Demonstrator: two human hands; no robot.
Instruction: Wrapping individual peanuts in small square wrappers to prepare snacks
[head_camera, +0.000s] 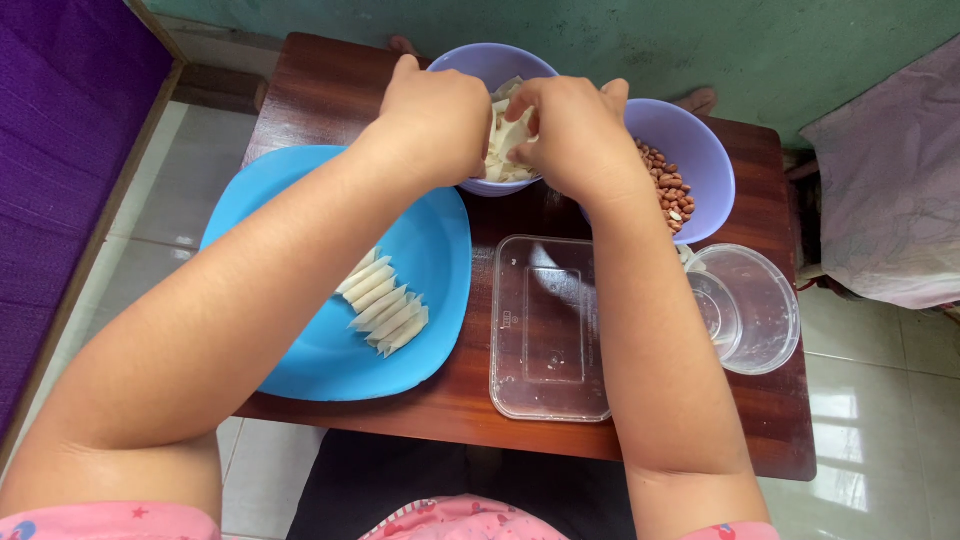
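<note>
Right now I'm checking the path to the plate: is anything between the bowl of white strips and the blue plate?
Nothing visible does. The bowl of white strips, where both hands work, stands right behind the blue plate; only bare table lies between.

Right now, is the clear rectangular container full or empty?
Empty: the clear rectangular container shows only the brown table through its bottom, while the blue plate beside it holds folded white pieces.

Soft, even daylight; the picture is sharp. White glare lies on the glossy pale floor tiles (880, 420) at right. The wide lens stretches the forearms near the bottom edge.
</note>
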